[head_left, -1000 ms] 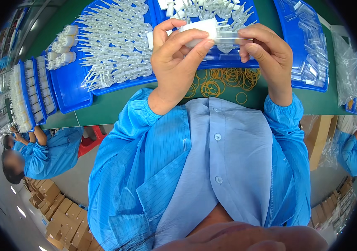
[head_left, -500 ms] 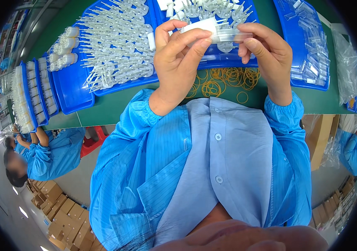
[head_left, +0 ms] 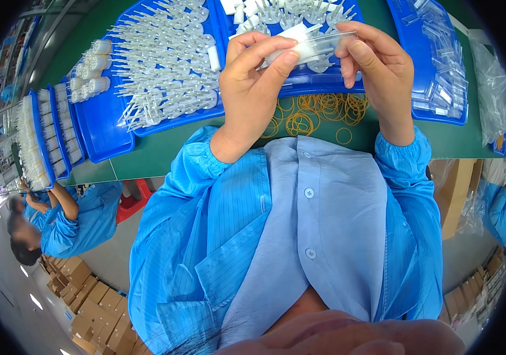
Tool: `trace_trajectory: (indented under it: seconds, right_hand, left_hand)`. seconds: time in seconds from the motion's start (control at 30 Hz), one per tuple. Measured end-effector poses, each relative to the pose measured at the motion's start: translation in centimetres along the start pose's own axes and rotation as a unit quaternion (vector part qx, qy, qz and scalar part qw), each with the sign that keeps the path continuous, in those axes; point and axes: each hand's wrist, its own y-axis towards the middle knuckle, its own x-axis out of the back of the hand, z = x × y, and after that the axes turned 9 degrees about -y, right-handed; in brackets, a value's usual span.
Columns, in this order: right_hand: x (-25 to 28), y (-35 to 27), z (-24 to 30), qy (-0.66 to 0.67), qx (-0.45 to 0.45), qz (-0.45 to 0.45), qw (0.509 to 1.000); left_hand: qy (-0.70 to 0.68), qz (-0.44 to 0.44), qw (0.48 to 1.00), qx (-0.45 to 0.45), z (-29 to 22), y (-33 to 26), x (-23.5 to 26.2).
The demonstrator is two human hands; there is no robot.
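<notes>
- Left hand (head_left: 256, 74): fingers and thumb wrapped around a white cylindrical piece (head_left: 294, 36).
- Right hand (head_left: 380, 65): fingertips pinching the far end of a clear sleeve (head_left: 331, 42), which meets the white piece; overlap unclear.
- Both things are above the middle blue tray (head_left: 315, 83), hiding part of its white parts (head_left: 330, 15).
- Nearer the body: loose rubber bands (head_left: 300, 125).
- Left: tray of stemmed white parts (head_left: 164, 77).
- Right: tray of clear pieces (head_left: 442, 71), then a plastic bag (head_left: 494, 94).
</notes>
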Motion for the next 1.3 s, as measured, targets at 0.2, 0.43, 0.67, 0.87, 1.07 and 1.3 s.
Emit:
trace_trajectory:
  seconds: [0.2, 0.43, 0.67, 0.87, 1.07, 1.3]
  right_hand:
    - [0.5, -0.1, -0.7, -0.006, -0.007, -0.001, 1.0]
    - [0.4, 0.0, -0.9, 0.002, -0.061, -0.017, 0.998]
    - [0.3, 0.1, -0.5, -0.005, -0.034, 0.011, 0.999]
    - [0.1, 0.0, -0.2, -0.014, -0.018, 0.028, 0.999]
    - [0.3, 0.0, -0.5, -0.023, -0.01, 0.027, 0.999]
    - [0.2, 0.0, -0.7, -0.046, 0.026, 0.03, 0.998]
  left_hand:
    - [-0.115, -0.011, 0.988, 0.101, -0.6, 0.1, -0.5]
    - [-0.142, -0.05, 0.98, 0.133, -0.6, 0.1, -0.6]
    - [-0.133, -0.012, 0.986, 0.099, -0.7, 0.2, -0.4]
    - [-0.082, 0.011, 0.994, 0.071, -0.4, 0.1, -0.2]
    - [-0.037, 0.015, 0.998, 0.043, 0.1, 0.2, 0.4]
    - [-0.075, -0.011, 0.995, 0.06, 0.2, 0.1, 0.3]
